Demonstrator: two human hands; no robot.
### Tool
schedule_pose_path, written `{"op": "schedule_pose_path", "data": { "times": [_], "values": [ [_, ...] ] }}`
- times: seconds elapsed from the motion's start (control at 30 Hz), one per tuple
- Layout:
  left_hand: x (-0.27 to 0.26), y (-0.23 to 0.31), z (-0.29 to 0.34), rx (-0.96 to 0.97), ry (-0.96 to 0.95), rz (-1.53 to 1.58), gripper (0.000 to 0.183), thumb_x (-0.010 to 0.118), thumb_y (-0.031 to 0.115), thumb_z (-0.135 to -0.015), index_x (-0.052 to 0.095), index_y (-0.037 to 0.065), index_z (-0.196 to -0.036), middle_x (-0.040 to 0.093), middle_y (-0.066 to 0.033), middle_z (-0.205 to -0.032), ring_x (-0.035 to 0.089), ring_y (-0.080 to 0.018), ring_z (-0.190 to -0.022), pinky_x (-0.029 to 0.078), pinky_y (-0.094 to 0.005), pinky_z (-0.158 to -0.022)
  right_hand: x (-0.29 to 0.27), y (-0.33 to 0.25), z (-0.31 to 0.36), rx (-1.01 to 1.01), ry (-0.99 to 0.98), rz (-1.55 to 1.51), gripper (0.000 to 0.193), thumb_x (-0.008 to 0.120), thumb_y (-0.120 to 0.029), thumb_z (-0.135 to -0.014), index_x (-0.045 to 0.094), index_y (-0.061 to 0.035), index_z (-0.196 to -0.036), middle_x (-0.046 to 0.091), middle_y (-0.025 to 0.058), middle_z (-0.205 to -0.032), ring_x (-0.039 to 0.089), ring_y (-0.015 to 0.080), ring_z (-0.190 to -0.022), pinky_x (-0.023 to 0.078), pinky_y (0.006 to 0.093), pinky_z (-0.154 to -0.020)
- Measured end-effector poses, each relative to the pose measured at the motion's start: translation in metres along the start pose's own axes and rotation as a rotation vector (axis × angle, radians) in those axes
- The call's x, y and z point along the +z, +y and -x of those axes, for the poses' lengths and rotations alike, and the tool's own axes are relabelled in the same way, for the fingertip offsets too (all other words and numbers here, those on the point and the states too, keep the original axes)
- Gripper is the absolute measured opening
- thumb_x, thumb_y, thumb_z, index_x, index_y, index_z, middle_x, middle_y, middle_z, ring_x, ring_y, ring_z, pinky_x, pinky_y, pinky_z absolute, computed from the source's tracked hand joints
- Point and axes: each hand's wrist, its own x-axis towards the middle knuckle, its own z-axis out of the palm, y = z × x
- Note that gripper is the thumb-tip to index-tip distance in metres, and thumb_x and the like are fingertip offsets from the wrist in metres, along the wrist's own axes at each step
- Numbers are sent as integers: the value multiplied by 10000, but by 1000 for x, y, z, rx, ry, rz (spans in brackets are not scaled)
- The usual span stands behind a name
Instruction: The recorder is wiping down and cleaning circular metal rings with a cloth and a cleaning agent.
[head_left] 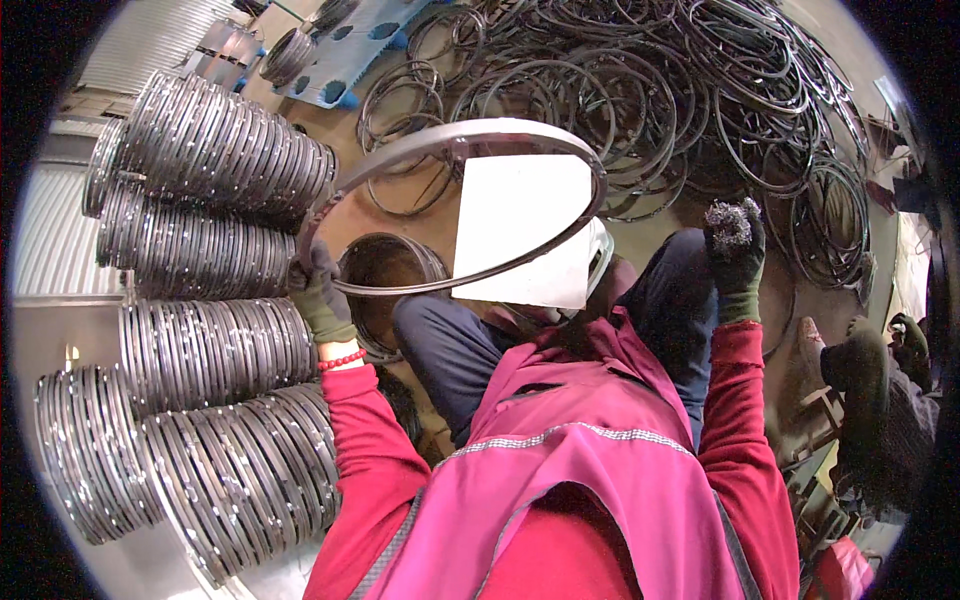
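Observation:
My gloved left hand [321, 290] grips a metal wheel rim [450, 137] at its left side. The rim is tilted and hangs in front of my knees, over a white board [520, 225]. Off to the right, above my right knee, my gloved right hand [736, 262] is closed around a wad of steel wool [731, 222], well apart from the rim. Part of the board shows through the rim's opening. Below the rim, near my left knee, a small stack of rims [385, 262] rests on the floor.
Long rows of stacked rims [220, 350] line the left side. A large tangled heap of rims [640, 90] spreads over the floor ahead and to the right. A blue pallet [345, 58] lies at the far left. Another person [880, 400] sits at the right edge.

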Motion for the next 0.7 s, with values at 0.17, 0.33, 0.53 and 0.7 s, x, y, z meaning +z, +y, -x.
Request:
{"op": "schedule_pose_path", "data": {
  "times": [0.17,0.33,0.53,0.7],
  "values": [
    [58,-42,-6,267,319,-864,173,677,67,-765,608,38,-921,596,-15,-756,506,-76,-558,371,-210,-479,7,-5,6,-63,73,60,364,425,-96,-912,404,-63,-1273,561,82,-1070,557,226,-956,457,389,-897],
    [104,-72,-9,255,461,-771,121,684,90,-778,615,43,-866,551,26,-678,414,-34,-484,285,-182,-427,-3,-8,5,38,34,-125,392,467,-62,-888,414,-68,-1276,536,97,-1133,542,225,-1007,463,377,-902],
    [108,-84,-17,239,472,-820,104,677,84,-784,616,42,-857,514,42,-611,400,-31,-472,276,-187,-415,0,-4,2,12,-118,-269,354,432,-124,-914,431,-72,-1264,551,90,-1106,550,241,-983,458,397,-903],
    [119,-82,-16,171,515,-852,113,687,87,-772,617,46,-851,504,40,-594,406,-31,-473,287,-187,-417,-1,-15,7,111,179,-237,304,401,-179,-926,480,-83,-1203,574,91,-1068,556,235,-952,455,391,-892]
  ]
}}
